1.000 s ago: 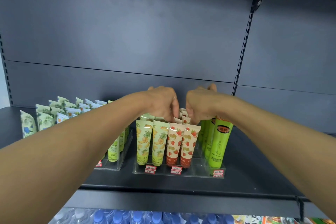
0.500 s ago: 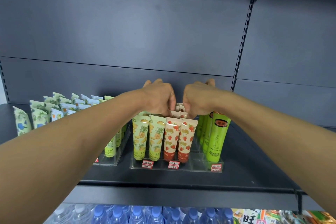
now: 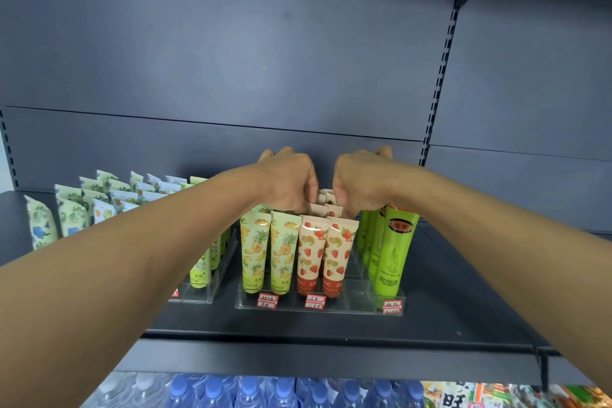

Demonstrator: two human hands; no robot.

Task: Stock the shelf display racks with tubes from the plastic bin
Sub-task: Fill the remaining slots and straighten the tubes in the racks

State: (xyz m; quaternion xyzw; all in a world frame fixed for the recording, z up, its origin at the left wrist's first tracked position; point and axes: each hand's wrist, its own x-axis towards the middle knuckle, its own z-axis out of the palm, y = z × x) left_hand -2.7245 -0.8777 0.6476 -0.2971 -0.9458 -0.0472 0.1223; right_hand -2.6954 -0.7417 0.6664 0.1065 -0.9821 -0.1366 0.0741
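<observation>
Both hands at rack [image 3: 319, 310] on shelf [image 3: 447, 315]: left hand [image 3: 288, 180] and right hand [image 3: 359, 180], fingers curled, pinch strawberry tubes [image 3: 323, 253] mid-rack. Front rows mostly full; one slot beside green tubes [image 3: 394, 252] open. Bin not in view.

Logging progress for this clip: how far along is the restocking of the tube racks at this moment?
Well along, it seems. The clear rack already holds pineapple tubes, strawberry tubes and green tubes, with one front slot bare. In hand: the left hand and right hand are curled over the strawberry rows further back; what they hold is hidden. The plastic bin is out of view, so what is left cannot be told.
</observation>
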